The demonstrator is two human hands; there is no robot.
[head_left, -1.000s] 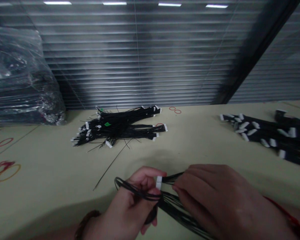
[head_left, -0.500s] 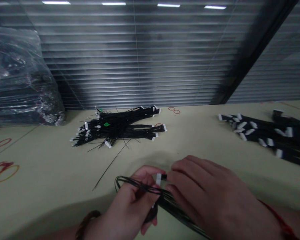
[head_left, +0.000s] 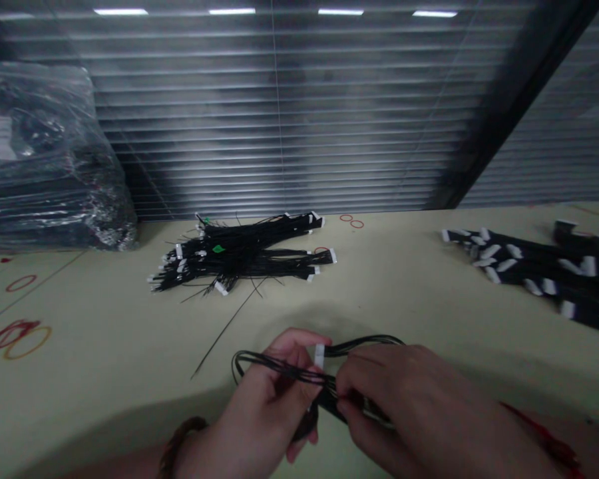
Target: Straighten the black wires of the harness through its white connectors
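Note:
Near the front of the table, my left hand (head_left: 274,392) is closed around a looped bundle of thin black wires (head_left: 284,368). A white connector (head_left: 320,356) sticks up between its index finger and thumb. My right hand (head_left: 409,399) is closed on the same wires just to the right, its thumb and fingertips pinching them. Behind its knuckles, an arc of black wires (head_left: 369,341) runs from the white connector. The palm side of both hands and the lower part of the bundle are hidden.
A pile of black wire harnesses (head_left: 244,246) lies at the back centre. More harnesses with white connectors (head_left: 519,259) lie at the right. A clear plastic bag (head_left: 54,166) of wires stands at the left, before the blinds (head_left: 204,120). Rubber bands (head_left: 17,336) lie at left.
My right hand has drawn slightly down from the white connector and now pinches the wires. An arc of wires shows behind it. The left hand keeps its hold; the view has shifted slightly.

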